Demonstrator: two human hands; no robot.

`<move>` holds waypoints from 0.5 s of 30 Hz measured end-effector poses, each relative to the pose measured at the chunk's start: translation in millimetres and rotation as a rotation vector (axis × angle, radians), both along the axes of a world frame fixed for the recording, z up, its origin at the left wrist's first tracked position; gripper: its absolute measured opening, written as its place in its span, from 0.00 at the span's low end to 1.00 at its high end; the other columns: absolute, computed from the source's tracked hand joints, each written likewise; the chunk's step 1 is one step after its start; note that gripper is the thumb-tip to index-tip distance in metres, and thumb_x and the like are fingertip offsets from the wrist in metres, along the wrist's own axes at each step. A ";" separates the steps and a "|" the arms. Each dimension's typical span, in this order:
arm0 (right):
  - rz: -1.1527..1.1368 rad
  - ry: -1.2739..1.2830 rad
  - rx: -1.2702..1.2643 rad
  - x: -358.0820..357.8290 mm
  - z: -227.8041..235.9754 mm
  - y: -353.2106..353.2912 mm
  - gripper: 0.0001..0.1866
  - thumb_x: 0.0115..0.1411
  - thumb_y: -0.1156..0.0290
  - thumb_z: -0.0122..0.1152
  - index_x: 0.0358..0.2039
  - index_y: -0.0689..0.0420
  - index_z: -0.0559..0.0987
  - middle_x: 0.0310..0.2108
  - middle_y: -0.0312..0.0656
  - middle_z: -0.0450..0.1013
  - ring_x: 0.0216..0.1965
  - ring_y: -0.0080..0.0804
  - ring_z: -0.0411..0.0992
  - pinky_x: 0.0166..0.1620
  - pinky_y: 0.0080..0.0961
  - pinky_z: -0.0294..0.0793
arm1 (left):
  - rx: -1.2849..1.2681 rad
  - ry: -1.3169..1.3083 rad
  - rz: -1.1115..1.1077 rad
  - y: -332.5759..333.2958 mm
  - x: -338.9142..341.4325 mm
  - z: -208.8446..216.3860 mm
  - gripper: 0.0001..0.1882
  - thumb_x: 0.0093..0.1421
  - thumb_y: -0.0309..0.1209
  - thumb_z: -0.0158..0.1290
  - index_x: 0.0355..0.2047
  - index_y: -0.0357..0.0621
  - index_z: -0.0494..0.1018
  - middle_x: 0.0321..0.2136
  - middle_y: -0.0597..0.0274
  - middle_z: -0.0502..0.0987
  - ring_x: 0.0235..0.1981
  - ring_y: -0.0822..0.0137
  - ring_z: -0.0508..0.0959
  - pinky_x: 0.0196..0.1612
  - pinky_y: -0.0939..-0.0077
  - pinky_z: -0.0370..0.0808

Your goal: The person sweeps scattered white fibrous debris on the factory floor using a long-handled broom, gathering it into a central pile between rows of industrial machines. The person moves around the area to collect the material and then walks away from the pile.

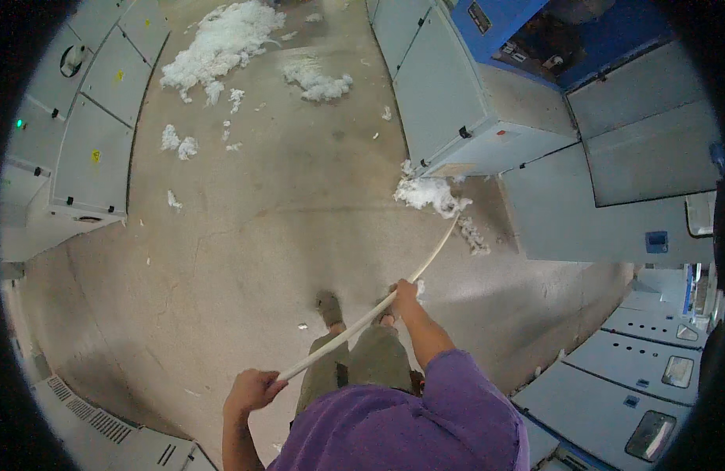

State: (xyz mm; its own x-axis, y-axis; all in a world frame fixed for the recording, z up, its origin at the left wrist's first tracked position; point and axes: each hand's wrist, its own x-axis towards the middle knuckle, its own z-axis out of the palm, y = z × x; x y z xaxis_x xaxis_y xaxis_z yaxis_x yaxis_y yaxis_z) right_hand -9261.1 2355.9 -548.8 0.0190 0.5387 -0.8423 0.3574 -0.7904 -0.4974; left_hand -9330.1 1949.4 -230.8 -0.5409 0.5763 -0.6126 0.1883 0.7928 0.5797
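Purple shirt: lay nearest the camera, filling the lower middle.
Left hand: was closed around the near end of the pale pole, out to the left of the trousers.
Right hand: was clamped round the same pole farther along, above the right foot.
Pole: slanted up and rightward across the legs; its slightly bent far end met the edge of the white fluff. Whether it pressed into the fluff could not be told.
Fluff: sat bunched on the floor at the bottom corner of the grey cabinet, with a greyer strand trailing just right of the pole's tip.
Cabinet edges: the grey cabinet's base bounded the aisle on the right, the left-hand cabinets on the other side, well apart from the pole.
Room for moving: a broad stretch of floor ran between them, strewn with small tufts and a large white heap farther up.
Lower corners: a vented cabinet stood left, windowed panels right.
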 end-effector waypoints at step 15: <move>0.288 0.252 -0.268 24.8 -2.4 -149.2 0.05 0.55 0.78 0.49 0.29 0.67 0.65 0.27 0.51 0.71 0.23 0.41 0.71 0.22 0.37 0.74 | -0.448 -0.236 0.381 -86.6 36.8 92.2 0.14 0.49 0.38 0.58 0.28 0.37 0.77 0.14 0.53 0.73 0.16 0.64 0.74 0.23 0.71 0.68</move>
